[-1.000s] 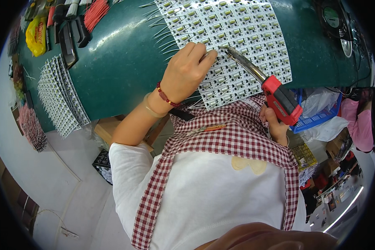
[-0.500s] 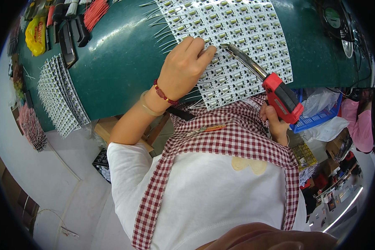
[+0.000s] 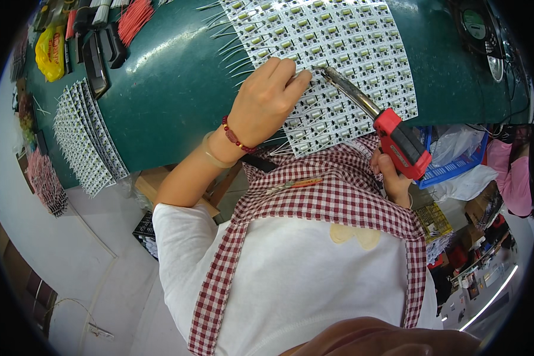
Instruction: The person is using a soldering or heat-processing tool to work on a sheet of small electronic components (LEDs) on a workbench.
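A large white sheet of small circuit boards [image 3: 362, 56] lies on the green table, with thin white wires [image 3: 234, 58] sticking out along its left side. Over the sheet, my left hand [image 3: 270, 92] is closed in a pinch, apparently on a thin wire that the fingers mostly hide. My right hand [image 3: 393, 181] is wrapped around the lower end of a red and black soldering gun [image 3: 400, 142], at the table's near edge. The gun's metal tip points up and left, touching or just above the sheet beside my left fingertips.
More board sheets [image 3: 83, 139] lie stacked at the left table edge. Behind them are black-handled tools [image 3: 95, 62], a yellow bag [image 3: 50, 52] and red wires [image 3: 135, 21]. A blue basket [image 3: 457, 166] with plastic bags stands at the right; a black fan-like device [image 3: 474, 26] sits at far right.
My left hand has shifted slightly toward me and to the right, still pinched. The soldering gun's tip has moved a little the same way; the sheet stays put.
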A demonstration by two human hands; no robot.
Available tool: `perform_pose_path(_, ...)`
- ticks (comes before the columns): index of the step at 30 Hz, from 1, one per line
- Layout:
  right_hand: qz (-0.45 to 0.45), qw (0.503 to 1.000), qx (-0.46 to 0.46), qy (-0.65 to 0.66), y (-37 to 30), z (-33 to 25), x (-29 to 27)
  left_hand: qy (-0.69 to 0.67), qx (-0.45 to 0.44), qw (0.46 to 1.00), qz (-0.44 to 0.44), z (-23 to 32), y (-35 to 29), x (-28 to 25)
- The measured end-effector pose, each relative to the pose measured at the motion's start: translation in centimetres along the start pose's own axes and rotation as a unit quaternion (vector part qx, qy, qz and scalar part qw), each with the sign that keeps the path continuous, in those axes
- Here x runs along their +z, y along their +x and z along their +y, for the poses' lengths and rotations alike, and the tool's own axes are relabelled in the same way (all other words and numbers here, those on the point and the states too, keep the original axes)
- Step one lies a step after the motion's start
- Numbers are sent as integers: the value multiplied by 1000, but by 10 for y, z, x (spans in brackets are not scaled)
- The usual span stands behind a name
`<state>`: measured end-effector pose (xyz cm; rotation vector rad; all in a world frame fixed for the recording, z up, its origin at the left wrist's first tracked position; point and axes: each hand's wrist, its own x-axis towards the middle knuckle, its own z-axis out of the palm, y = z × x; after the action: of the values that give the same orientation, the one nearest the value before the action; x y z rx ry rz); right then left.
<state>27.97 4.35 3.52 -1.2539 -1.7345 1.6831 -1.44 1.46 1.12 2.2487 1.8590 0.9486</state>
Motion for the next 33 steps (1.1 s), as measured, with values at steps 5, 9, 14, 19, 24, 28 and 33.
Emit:
perform_pose_path(5, -11, 1000, -7, 10, 2, -4, -1, -17, -10, 1000, 1, 1, -3, 0)
perform_pose_path(9, -11, 1000, 2, 13, 1, -1, -2, -20, -12, 1000, 4, 2, -2, 1)
perform_pose_path(14, -15, 999, 28, -11, -3, 10, -9, -24, -15, 1000, -1, 2, -1, 1)
perform_pose_path(19, -17, 994, -25, -109, 1, 13, -10, -20, -22, 1000, -5, 4, 1, 0)
perform_pose_path(24, -25, 991, -37, -122, 4, 3, -6, -18, -23, 1000, -7, 4, 0, 1)
perform_pose_path(28, -19, 991, -48, -125, 5, 6, -5, -14, -24, 1000, -3, 5, 0, 2)
perform_pose_path(33, -22, 984, -85, -156, 5, 10, -7, -14, -24, 1000, 3, 5, 0, 2)
